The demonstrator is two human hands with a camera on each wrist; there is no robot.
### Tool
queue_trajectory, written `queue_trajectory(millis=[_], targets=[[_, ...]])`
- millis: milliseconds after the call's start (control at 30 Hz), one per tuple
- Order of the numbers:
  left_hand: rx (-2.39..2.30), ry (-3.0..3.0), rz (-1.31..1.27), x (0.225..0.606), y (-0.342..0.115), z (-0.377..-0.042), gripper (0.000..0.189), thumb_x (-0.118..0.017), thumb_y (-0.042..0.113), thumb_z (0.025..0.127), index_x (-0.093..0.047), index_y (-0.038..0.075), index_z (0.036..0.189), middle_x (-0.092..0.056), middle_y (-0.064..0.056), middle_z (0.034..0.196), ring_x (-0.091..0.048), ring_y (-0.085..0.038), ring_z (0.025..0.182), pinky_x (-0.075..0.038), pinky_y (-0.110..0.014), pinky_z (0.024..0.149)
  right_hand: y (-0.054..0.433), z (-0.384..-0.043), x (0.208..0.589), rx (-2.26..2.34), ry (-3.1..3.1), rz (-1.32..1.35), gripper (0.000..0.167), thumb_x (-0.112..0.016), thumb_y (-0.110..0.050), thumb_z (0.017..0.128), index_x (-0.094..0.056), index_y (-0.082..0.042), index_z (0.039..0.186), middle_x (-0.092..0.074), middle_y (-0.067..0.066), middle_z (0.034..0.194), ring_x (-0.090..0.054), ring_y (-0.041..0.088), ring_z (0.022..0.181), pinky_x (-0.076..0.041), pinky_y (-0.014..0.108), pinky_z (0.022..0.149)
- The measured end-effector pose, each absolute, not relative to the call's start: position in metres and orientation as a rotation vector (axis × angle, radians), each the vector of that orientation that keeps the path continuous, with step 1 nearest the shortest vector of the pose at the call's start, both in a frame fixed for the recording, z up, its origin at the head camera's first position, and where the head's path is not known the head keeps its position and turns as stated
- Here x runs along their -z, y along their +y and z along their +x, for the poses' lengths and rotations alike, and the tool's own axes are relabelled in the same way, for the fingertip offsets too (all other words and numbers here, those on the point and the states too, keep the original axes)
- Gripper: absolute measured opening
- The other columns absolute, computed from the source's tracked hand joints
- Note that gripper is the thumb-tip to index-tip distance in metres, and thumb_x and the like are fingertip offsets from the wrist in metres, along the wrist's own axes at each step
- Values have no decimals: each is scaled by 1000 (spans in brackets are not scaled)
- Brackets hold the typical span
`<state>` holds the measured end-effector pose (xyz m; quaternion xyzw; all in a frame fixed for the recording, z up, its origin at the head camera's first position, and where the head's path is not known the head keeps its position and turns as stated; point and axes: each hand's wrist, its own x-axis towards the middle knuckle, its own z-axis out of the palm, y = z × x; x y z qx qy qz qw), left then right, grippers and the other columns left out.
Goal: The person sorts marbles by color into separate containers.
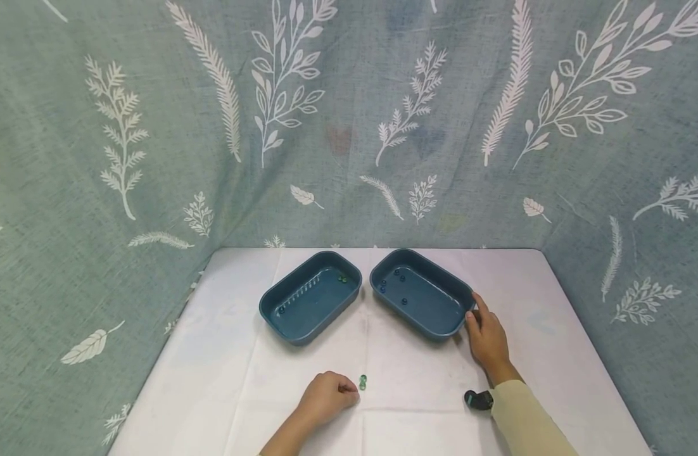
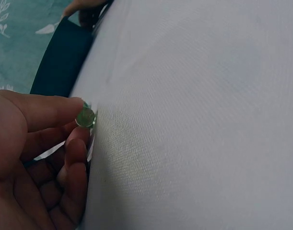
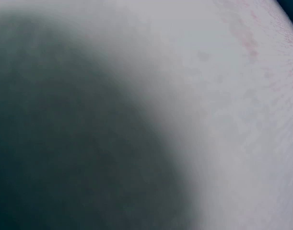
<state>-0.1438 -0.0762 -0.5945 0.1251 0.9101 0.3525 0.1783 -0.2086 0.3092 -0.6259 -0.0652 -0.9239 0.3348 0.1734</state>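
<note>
My left hand [image 1: 328, 398] is low over the white cloth, its fingertips right beside two green glass marbles [image 1: 363, 382]. In the left wrist view a green marble [image 2: 85, 117] shows just past the tips of the thumb and a bent finger. My right hand [image 1: 488, 335] rests at the near right corner of the right blue tray [image 1: 434, 332], thumb and forefinger touching its rim. Several dark blue marbles [image 1: 404, 302] lie in that tray. The left blue tray [image 1: 303, 339] holds green marbles [image 1: 342, 278] and a dark one [image 1: 282, 310]. The right wrist view is mostly a dark blur.
Both trays stand toward the back of the table [image 1: 212, 380], which has a white cloth with fold creases. A leaf-patterned curtain [image 1: 349, 126] surrounds the back and sides. A black wrist camera [image 1: 478, 399] sits beside the light sleeve [image 1: 526, 415] on my right arm.
</note>
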Motion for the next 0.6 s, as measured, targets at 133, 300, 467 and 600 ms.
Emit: queue_trajectory(millis=[133,300,467,600], targets=[[-937,2587,399,594,-76,-144,10,-68,27,90,-71,22,83,-58,16,67,-54,-6,64,-47,-29,62,309,-208,626,-942,-2630,-190,51,-39,-36,104,-31,-23,153,-58,26,121,-54,45,109,-42,62,91],[-887,2590,433,596,-76,-145,15,-62,28,95,-66,22,82,-54,12,62,-51,-8,58,-43,-26,55,309,-206,628,-944,-2644,-210,51,-38,-37,104,-31,-22,153,-57,25,123,-54,45,110,-41,62,92],[-836,2614,551,602,-78,-143,20,-64,45,91,-69,25,89,-53,18,65,-50,-4,58,-43,-25,56,310,-207,628,-942,-2642,-185,51,-39,-35,104,-30,-21,153,-59,24,120,-55,44,108,-42,61,91],[-928,2568,546,602,-81,-146,20,-59,42,95,-71,26,94,-55,16,67,-52,-5,62,-45,-27,60,312,-210,626,-932,-2613,-177,51,-41,-33,104,-31,-22,153,-60,23,114,-56,43,104,-42,61,89]])
